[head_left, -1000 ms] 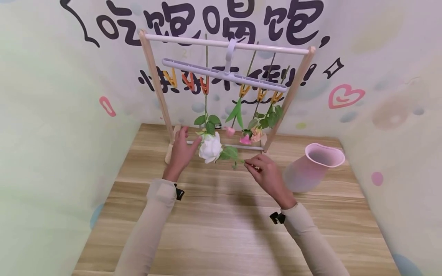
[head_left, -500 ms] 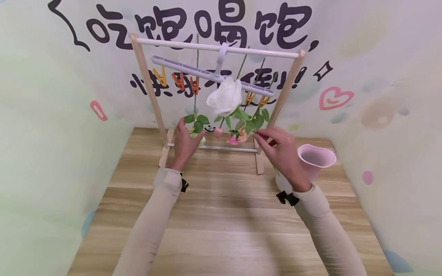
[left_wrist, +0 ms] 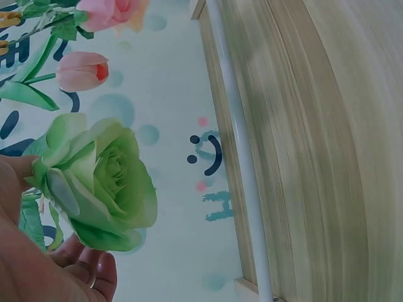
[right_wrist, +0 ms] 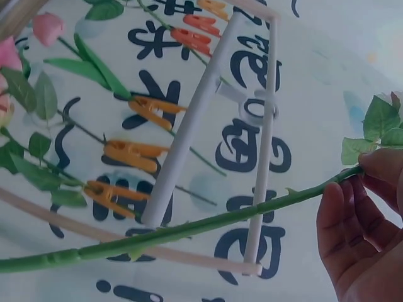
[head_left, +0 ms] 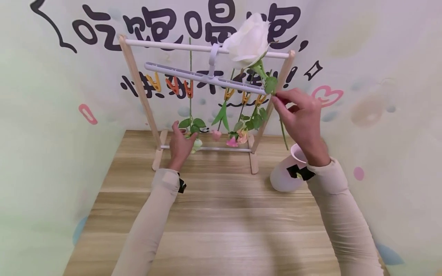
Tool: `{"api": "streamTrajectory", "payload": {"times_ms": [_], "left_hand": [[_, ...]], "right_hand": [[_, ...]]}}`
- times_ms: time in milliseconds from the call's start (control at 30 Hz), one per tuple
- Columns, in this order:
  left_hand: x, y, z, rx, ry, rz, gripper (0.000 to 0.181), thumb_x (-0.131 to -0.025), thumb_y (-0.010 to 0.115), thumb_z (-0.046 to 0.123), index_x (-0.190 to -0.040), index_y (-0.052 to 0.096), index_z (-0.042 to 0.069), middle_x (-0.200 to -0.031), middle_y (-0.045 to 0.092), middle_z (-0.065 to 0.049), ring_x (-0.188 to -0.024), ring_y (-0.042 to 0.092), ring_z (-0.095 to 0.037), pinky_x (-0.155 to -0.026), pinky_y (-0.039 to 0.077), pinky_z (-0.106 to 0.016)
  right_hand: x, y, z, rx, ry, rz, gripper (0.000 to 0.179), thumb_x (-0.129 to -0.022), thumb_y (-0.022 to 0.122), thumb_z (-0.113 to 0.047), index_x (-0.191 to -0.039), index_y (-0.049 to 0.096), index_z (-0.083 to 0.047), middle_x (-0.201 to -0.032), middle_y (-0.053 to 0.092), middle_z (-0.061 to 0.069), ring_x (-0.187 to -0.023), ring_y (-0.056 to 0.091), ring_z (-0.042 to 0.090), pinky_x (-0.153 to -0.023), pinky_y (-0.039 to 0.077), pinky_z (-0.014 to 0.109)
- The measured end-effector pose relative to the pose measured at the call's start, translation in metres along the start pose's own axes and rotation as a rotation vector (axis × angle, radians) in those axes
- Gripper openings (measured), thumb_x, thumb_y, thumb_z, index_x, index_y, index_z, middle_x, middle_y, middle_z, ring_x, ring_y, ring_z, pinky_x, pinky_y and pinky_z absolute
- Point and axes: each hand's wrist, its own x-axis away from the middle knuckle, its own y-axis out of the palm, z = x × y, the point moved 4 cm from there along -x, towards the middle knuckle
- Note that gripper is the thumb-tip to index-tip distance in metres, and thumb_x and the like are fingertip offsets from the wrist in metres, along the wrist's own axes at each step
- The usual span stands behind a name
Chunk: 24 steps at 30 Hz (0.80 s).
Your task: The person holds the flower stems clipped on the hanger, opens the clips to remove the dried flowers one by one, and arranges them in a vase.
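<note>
Wall point(head_left: 390, 115) edges tabletop point(head_left: 214, 226); fingers point(head_left: 297, 96) pinch white rose point(head_left: 249, 40).

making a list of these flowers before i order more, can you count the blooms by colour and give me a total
White flower: 1, its stem pinched in the right hand
Green flower: 1
Pink flowers: 2
Peach flower: 1
Total: 5

A booth-like corner is seen here: a wood-grain tabletop point(head_left: 214, 218), hemmed in by pale walls point(head_left: 38, 161) printed with black lettering point(head_left: 160, 27) and a pink heart point(head_left: 327, 98); home or shop cannot be told.
</note>
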Motion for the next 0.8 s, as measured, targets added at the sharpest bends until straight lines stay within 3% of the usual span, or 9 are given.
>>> {"api": "streamTrajectory", "payload": {"times_ms": [333,600,800], "left_hand": [[-0.002,0.003,-0.002,-0.016,0.019,0.004,0.067,-0.093,0.068,0.032,-0.145,0.035,0.006,-0.12,0.064,-0.019,-0.103,0.061,-0.039,-0.086,0.046,-0.052],[-0.003,0.003,-0.002,-0.042,0.063,-0.011,0.04,-0.094,0.066,0.031,-0.117,0.059,0.0,-0.109,0.068,-0.021,-0.1,0.064,-0.039,-0.085,0.048,-0.052],[-0.003,0.004,-0.001,-0.045,0.096,-0.027,0.028,-0.095,0.065,0.027,-0.101,0.065,-0.001,-0.102,0.07,-0.019,-0.093,0.064,-0.036,-0.08,0.049,-0.049]], "right_hand": [[0.006,-0.025,0.032,0.113,0.082,0.044,0.013,-0.09,0.072,-0.01,-0.099,0.079,-0.005,-0.087,0.074,0.012,-0.079,0.056,-0.014,-0.064,0.043,0.004],[0.037,-0.034,0.064,0.171,0.145,0.006,0.014,-0.09,0.071,-0.01,-0.1,0.078,-0.003,-0.089,0.074,0.013,-0.08,0.054,-0.019,-0.066,0.043,0.002],[0.061,-0.036,0.084,0.209,0.161,-0.027,0.015,-0.09,0.071,-0.009,-0.1,0.077,0.0,-0.09,0.074,0.016,-0.08,0.051,-0.022,-0.065,0.04,0.001]]}}
